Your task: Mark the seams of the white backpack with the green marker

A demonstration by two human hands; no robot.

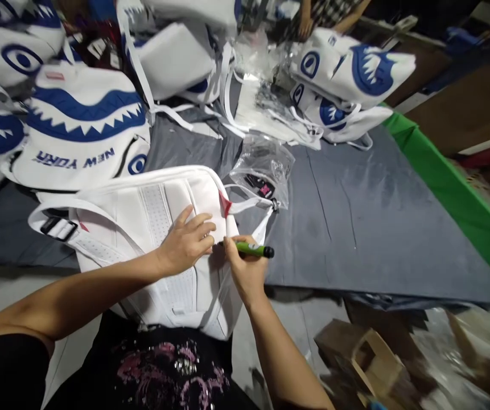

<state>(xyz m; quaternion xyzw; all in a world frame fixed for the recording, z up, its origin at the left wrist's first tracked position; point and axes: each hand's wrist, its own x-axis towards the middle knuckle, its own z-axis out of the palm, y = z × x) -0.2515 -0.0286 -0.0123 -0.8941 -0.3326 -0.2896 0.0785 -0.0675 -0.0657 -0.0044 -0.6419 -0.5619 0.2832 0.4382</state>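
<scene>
A white backpack (131,199) lies with its strapped back side up at the table's near edge, partly hanging over it. My left hand (189,240) presses on its panel, fingers bent and close together; whether they pinch the fabric is hard to see. Just right of it, my right hand (246,267) grips a green marker (251,249) with a black end, its other end pointing left at the backpack near my left fingertips. A red tab (225,203) shows on the bag's side seam, above my hands.
White backpacks with blue shark mouths (85,122) stand at the left; others (355,74) are stacked at the back right. A clear plastic bag (266,165) lies beyond my hands. Cardboard boxes (359,356) sit below at right. Another person's hand (305,25) shows at the back.
</scene>
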